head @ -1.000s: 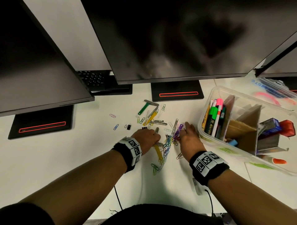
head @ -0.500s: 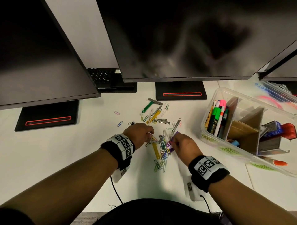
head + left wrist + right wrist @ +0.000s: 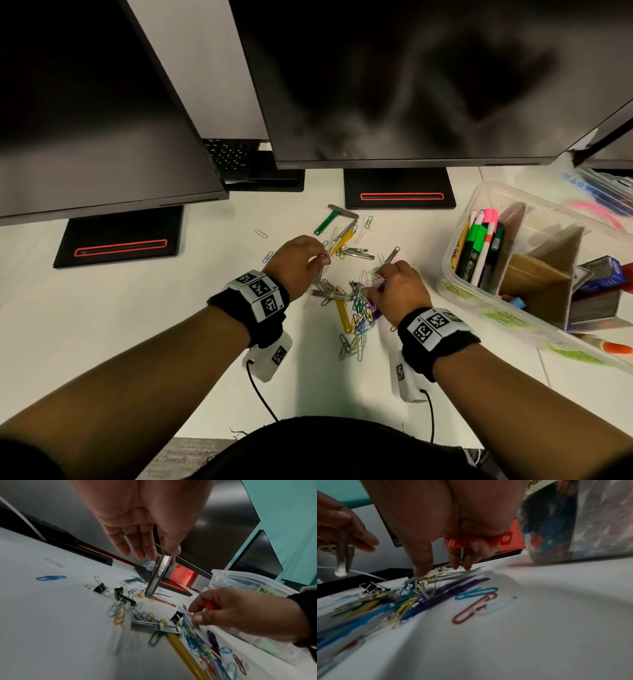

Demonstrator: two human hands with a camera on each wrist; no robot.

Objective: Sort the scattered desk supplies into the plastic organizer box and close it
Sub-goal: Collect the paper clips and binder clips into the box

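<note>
Coloured paper clips [image 3: 359, 308] lie heaped on the white desk, mixed with a yellow fastener [image 3: 342, 313], metal fastener strips and black binder clips [image 3: 100, 586]. Just left of the heap, my left hand [image 3: 323, 262] pinches a metal strip [image 3: 157, 574] that hangs down, its lower end at the desk. At the heap's right edge my right hand [image 3: 375, 277] keeps a red plastic fastener [image 3: 477, 542] curled in its fingers. Its thumb and fingertips [image 3: 421, 572] touch a pale strip on the clips. The clear plastic organizer box [image 3: 448, 270] stands open further right.
Markers [image 3: 479, 246] fill the box's left compartment; cardboard dividers and small boxes sit further in. Two dark monitors [image 3: 394, 85] overhang the back of the desk on black stands [image 3: 399, 188]. A keyboard [image 3: 229, 154] lies behind. Loose clips [image 3: 261, 233] lie left of the heap.
Both hands drew back from the far side of the heap toward me. The left hand lifted a metal strip off the desk; the right hand moved left onto the clips.
</note>
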